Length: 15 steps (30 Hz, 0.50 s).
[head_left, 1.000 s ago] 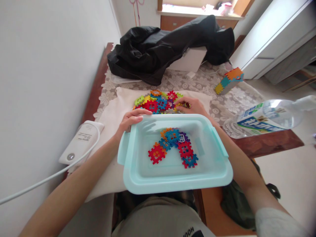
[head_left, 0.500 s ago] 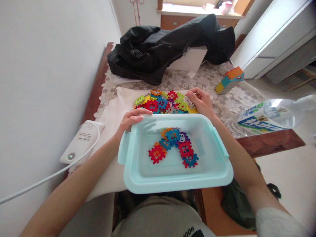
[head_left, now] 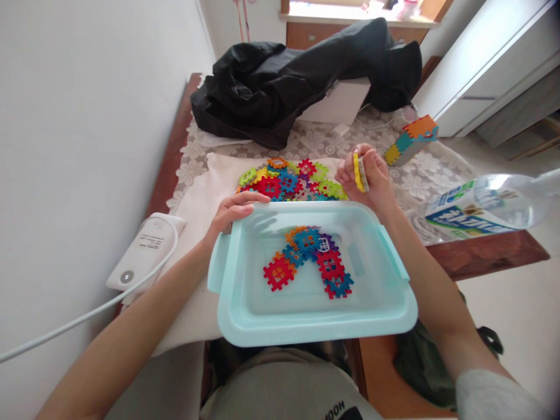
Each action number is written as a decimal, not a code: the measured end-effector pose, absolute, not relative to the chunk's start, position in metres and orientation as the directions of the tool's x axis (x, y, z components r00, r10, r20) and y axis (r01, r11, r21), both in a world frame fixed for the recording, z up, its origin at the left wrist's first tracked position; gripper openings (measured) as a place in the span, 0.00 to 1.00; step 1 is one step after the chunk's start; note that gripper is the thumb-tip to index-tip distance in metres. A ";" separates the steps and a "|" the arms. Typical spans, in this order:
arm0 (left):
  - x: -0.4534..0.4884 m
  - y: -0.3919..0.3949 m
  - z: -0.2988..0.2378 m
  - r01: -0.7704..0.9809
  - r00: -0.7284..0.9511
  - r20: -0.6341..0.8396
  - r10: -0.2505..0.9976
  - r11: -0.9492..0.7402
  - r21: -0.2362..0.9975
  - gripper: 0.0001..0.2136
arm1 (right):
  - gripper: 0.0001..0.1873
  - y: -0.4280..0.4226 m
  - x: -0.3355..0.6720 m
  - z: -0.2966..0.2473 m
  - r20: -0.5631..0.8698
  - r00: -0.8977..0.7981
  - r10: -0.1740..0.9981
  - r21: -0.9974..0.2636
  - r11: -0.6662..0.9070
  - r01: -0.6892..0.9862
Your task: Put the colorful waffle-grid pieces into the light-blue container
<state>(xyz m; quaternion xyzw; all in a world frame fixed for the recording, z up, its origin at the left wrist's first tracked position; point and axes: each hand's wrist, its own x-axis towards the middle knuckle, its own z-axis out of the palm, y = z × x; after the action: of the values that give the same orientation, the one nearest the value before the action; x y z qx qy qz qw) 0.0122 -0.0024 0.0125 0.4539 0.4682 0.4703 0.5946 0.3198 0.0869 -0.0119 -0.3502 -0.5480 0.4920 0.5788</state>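
A light turquoise plastic tub (head_left: 245, 333) sits in front of my body, with red, blue, orange, purple and white interlocking toy pieces (head_left: 329, 265) on its bottom. My left hand (head_left: 231, 213) grips the tub's far left corner, fingers over the rim. Beyond the far rim lies a colourful pile of notched building pieces (head_left: 289, 182), its near side hidden by the tub. Raised just right of that pile, my right hand (head_left: 371, 181) is closed on a yellow building piece (head_left: 359, 173), seen edge-on, with a whitish piece against it.
A joined block of orange, blue and yellow pieces (head_left: 411, 142) stands at the back right. The clear bottle (head_left: 481, 204) is near the table's right edge. Black cloth (head_left: 289, 81) covers a white box (head_left: 336, 104) behind. A white device (head_left: 146, 248) with a cable lies left.
My right hand has lifted from the right side of the pile and turned, taking the yellow piece and a whitish one up. My left hand stays on the tub corner.
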 end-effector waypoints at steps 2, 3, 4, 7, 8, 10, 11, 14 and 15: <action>0.013 -0.002 0.013 -0.136 0.116 -0.128 0.985 0.143 0.980 0.13 | 0.35 0.080 0.318 -0.008 0.270 -0.150 0.951 -0.956 0.246 -0.158; 0.013 -0.002 0.013 -0.138 0.112 -0.123 0.986 0.138 0.981 0.12 | 0.35 0.076 0.317 -0.007 0.262 -0.215 0.941 -0.961 0.233 -0.151; 0.013 -0.002 0.013 -0.141 0.109 -0.118 0.987 0.133 0.981 0.12 | 0.34 0.074 0.317 -0.005 0.265 -0.298 0.917 -0.962 0.230 -0.149; 0.013 -0.001 0.011 -0.151 0.112 -0.096 0.989 0.112 0.982 0.11 | 0.36 0.072 0.316 -0.003 0.321 -0.472 0.821 -0.947 0.277 -0.163; 0.013 -0.001 0.010 -0.154 0.115 -0.083 0.990 0.100 0.983 0.11 | 0.38 0.073 0.315 -0.004 0.333 -0.464 0.821 -0.943 0.292 -0.161; 0.012 0.000 0.007 -0.155 0.121 -0.058 0.991 0.077 0.985 0.10 | 0.43 0.079 0.314 -0.008 0.319 -0.375 0.871 -0.948 0.296 -0.119; 0.012 0.000 0.006 -0.154 0.124 -0.052 0.991 0.071 0.986 0.10 | 0.44 0.082 0.314 -0.012 0.304 -0.322 0.897 -0.952 0.295 -0.078; 0.011 0.000 0.005 -0.156 0.142 -0.068 0.988 0.090 0.984 0.11 | 0.40 0.094 0.317 -0.027 0.312 -0.254 0.915 -0.920 0.358 0.158; 0.010 0.000 0.005 -0.160 0.144 -0.075 0.987 0.098 0.982 0.11 | 0.39 0.097 0.318 -0.033 0.335 -0.266 0.904 -0.875 0.403 0.268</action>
<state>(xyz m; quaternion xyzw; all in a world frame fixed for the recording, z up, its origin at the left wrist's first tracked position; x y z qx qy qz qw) 0.0105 0.0002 0.0052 0.4673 0.4421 0.4824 0.5946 0.3179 0.0973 -0.0335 -0.4123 -0.7104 0.3582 0.4439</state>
